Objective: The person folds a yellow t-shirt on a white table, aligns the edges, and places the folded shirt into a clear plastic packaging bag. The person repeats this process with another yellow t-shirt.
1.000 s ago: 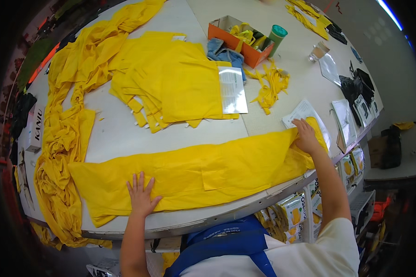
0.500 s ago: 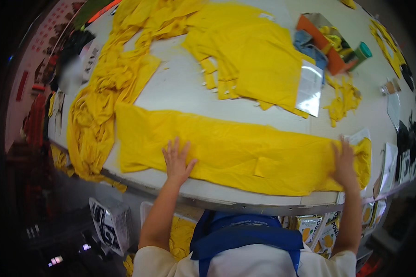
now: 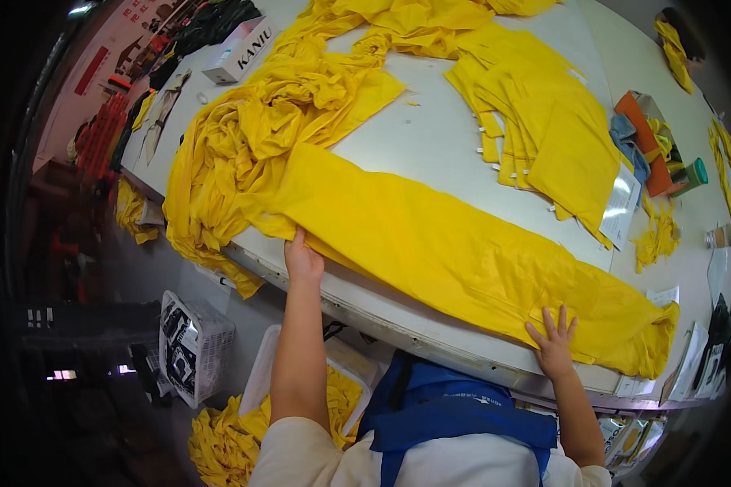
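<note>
A long yellow garment, folded lengthwise into a strip, lies slantwise across the pale table. My left hand is at its near edge towards the left end, closed on the cloth, some fingers tucked under and hidden. Flat on the garment near its right end rests my right hand, fingers spread. The strip's left end meets a crumpled heap of yellow cloth.
Overlapping flat yellow garments lie beyond the strip, with a clear plastic-covered sheet beside them. An orange box and a green-ended roll stand far right. Below the table are a white basket and more yellow cloth.
My left hand has gone from lying flat on the garment to gripping its near edge. My right hand has shifted left and nearer. The view has turned, and the strip now slants more.
</note>
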### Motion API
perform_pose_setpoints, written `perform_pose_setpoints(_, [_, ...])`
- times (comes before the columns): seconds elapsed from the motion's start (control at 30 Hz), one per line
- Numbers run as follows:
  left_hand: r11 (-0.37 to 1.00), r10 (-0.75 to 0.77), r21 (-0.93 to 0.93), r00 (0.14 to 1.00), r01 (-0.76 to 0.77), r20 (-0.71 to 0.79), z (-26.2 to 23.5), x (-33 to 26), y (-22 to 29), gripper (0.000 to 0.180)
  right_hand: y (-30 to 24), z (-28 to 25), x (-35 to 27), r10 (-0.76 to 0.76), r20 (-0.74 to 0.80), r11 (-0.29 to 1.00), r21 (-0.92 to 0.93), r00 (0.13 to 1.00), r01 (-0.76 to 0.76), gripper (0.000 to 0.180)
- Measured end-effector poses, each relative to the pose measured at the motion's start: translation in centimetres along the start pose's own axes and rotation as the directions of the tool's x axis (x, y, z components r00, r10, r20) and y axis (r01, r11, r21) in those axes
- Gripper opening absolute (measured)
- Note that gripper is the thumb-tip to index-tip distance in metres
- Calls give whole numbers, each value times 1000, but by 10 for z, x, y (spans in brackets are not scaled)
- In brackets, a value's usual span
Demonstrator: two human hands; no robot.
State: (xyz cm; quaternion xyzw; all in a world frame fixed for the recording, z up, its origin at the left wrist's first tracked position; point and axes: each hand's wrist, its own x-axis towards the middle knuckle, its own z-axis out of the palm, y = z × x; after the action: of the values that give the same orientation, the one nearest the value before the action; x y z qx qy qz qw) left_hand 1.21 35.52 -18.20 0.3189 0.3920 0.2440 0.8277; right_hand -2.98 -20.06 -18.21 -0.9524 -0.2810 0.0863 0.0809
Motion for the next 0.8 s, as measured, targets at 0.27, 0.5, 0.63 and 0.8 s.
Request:
perform_pose_setpoints(0.27, [951,134,309,931,-24,-339,-57,16,51,40,-1,-4,0,-12,64,1000,18,998,11,59])
perform_pose_setpoints(0.5, [696,-234,663,960,275,-153,-71,40,124,39,-3,-13,4,32,145,996,81,989,-45,52])
perform_pose_setpoints(0.63, [515,-365,847,928,130,79,-84,73,153,31,0,-9,4,38,165,998,41,986,-45,52])
perform_pose_setpoints(0.8, [702,-207,709,930,-76,305,-92,72,156,16,1,-12,1,14,171,1000,17,985,-17,52])
